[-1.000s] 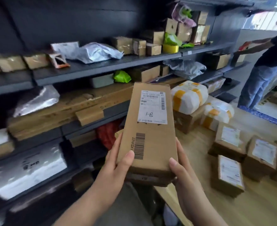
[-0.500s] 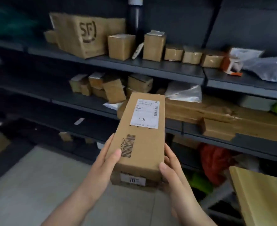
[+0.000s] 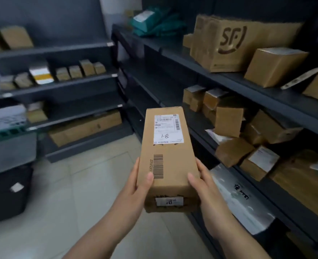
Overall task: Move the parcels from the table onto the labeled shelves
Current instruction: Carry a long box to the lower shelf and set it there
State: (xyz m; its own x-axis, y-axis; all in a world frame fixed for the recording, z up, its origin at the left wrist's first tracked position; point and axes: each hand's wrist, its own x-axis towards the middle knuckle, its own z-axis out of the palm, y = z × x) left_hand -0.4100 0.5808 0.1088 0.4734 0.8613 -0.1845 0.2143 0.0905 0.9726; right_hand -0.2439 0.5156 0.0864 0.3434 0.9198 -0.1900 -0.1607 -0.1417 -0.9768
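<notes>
A long brown cardboard parcel [image 3: 167, 157] is held lengthwise in front of me, over the floor. Its top carries a white shipping label with "1-8" handwritten on it and a printed barcode. My left hand [image 3: 135, 187] grips its near left side, thumb on top. My right hand [image 3: 205, 187] grips the near right side, thumb on the top edge. Dark grey shelves [image 3: 248, 85] run along my right, and another shelf unit [image 3: 61, 85] stands ahead on the left. The table is out of view.
The right shelves hold a big SF box [image 3: 235, 42], several small brown boxes [image 3: 229, 122] and a grey mailer bag [image 3: 236, 197] low down. A green bag [image 3: 154, 21] lies on the top shelf. A long flat carton [image 3: 85, 128] sits on the left unit. Pale tiled floor [image 3: 61, 193] lies ahead.
My view has swung left, away from the table and along the shelves toward the corner. The parcel stays in both hands with the same grip.
</notes>
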